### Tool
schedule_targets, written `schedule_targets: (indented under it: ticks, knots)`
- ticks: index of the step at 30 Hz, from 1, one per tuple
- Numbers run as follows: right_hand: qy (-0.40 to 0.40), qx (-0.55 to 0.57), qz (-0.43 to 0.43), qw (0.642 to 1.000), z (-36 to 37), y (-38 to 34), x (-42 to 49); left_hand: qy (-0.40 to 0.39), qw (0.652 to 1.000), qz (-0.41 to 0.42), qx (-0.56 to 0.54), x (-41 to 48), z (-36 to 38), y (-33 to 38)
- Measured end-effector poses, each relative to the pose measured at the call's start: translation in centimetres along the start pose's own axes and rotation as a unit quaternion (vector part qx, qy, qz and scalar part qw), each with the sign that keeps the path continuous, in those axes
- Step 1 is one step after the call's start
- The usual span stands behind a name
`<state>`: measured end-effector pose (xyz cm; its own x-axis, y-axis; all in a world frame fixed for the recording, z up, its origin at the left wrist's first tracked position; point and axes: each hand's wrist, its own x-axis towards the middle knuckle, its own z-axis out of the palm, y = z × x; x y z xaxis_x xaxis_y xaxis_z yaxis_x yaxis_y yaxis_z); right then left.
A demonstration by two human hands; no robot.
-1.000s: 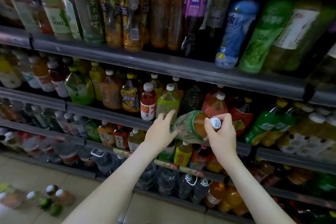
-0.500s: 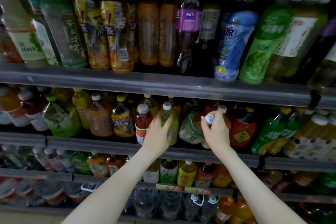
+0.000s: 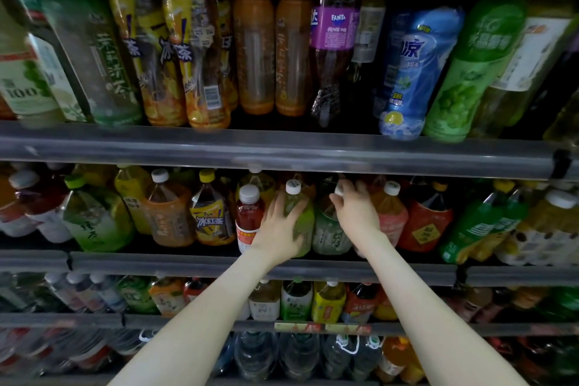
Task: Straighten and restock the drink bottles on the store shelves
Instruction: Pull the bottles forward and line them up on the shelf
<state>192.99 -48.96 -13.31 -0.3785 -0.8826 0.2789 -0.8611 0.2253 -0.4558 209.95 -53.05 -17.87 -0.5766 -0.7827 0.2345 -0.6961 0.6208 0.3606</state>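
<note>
Left hand (image 3: 279, 226) wraps fingers and thumb round the lime-green white-capped plastic bottle (image 3: 308, 222); right hand (image 3: 357, 210) curls its fingers over the cap of the pale-green white-capped plastic bottle (image 3: 330, 235) just beside it. The 2 bottles stand at the front of the grey metal middle shelf (image 3: 188, 262), right of a red white-capped bottle (image 3: 249, 213).

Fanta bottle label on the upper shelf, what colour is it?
Purple with white lettering. The Fanta bottle label shows best in the head view, the only view.

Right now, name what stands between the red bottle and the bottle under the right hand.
The pale green bottle, held by the left hand; the head view shows it.
</note>
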Motion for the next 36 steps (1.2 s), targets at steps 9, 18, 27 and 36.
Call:
schedule_targets:
  ticks: [9, 18, 27, 36]
  knots:
    - [-0.069, 0.002, -0.157, 0.985, 1.8, -4.0, -3.0, 0.052, 0.996, 0.065, -0.035, -1.2, -1.1, -0.6]
    - [-0.137, -0.032, -0.142, 0.980, 1.1, -5.2, -3.8, -0.015, 0.991, 0.113, -0.069, -6.3, -0.1, -2.0]
    - [-0.065, 0.136, -0.174, 0.973, -2.6, -6.5, -9.6, 0.038, 0.952, -0.099, -0.286, -12.0, -1.8, 1.3]
    - [-0.233, 0.211, -0.063, 0.947, -2.5, -5.5, -17.8, -0.060, 0.918, -0.238, -0.311, -21.7, -0.5, 4.1]
